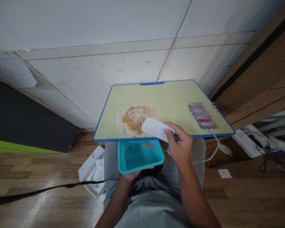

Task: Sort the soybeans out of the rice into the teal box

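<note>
R hand (179, 142) pinching white card (156, 127) btwn thumb & fingers, far end by bean/pale-grain pile (134, 120) L of ctr on tabletop (166, 98); L hand (133, 175) under teal tray (137, 156) w/ few beans (148, 145), can't tell finger grip.

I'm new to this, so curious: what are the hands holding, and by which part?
The right hand grips a white card by its right end, thumb on top. The left hand supports a teal tray from beneath, at its near side.
</note>
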{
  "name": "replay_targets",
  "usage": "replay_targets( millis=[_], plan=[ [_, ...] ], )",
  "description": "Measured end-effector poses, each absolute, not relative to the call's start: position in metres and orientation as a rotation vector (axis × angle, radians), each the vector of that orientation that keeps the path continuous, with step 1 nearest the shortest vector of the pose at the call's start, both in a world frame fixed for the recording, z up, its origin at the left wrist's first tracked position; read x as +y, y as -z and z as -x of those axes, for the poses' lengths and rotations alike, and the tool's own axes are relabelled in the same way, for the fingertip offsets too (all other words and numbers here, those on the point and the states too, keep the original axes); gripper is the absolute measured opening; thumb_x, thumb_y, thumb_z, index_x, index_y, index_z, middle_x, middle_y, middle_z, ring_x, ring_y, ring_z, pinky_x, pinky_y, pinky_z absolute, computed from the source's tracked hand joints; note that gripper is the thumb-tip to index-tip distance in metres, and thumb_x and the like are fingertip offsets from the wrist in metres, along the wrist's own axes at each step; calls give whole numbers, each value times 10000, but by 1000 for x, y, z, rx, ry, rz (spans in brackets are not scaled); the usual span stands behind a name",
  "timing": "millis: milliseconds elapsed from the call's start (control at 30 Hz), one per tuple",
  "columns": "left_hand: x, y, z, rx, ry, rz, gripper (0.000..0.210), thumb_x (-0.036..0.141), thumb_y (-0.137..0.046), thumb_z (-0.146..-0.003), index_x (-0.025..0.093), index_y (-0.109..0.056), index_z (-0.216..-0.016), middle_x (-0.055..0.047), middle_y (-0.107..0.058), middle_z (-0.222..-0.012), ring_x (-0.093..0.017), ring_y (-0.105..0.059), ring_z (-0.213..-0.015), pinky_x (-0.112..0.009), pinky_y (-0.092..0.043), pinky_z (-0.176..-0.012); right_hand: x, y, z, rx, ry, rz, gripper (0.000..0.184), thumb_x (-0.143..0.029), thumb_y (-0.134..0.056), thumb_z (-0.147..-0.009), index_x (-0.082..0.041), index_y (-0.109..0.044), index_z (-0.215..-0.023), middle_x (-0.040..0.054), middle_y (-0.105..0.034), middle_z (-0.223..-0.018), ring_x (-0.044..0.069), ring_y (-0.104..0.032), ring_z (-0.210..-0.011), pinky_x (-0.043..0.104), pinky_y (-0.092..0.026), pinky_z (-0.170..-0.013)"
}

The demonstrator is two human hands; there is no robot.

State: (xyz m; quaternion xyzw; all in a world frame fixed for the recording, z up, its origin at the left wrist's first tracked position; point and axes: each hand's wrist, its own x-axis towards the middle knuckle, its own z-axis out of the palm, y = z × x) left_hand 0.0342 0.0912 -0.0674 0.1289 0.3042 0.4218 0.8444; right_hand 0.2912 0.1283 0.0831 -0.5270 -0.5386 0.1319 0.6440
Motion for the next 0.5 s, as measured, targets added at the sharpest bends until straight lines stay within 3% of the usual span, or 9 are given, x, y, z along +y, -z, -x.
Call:
replay_targets(
  millis=[100,300,500],
  plan=[
    [90,68,-34,650,-907,-286,764,839,-807,-957,426,-912,-1592,-76,-753,-1903,-655,-479,-1887,-1032,-416,-1418,126,-84,-294,-1239,-293,1222,244,-341,-828,-1131,-307,-1044,-1240,72,-1038,-1226,307,-1014,-1093,370,-804,-963],
    [90,60,-35,648,-882,-278,811,887,-849,-940,470,-901,-1633,-25,-741,-1912,-645,-512,-1873,-1015,-456,-1420,125,-87,-298,-1280,-278,1215,243,-319,-821,-1109,-309,-1046,-1202,61,-1036,-1169,298,-1004,-1036,350,-793,-907],
    [91,57,-35,705,-896,-230,1067,866,-838,-941,475,-657,-1917,-58,-698,-1954,-627,-559,-1851,-996,-486,-1407,123,-83,-296,-1301,-316,1205,245,-341,-812,-1112,-313,-1042,-1194,63,-1034,-1160,305,-999,-1021,352,-786,-853]
  ],
)
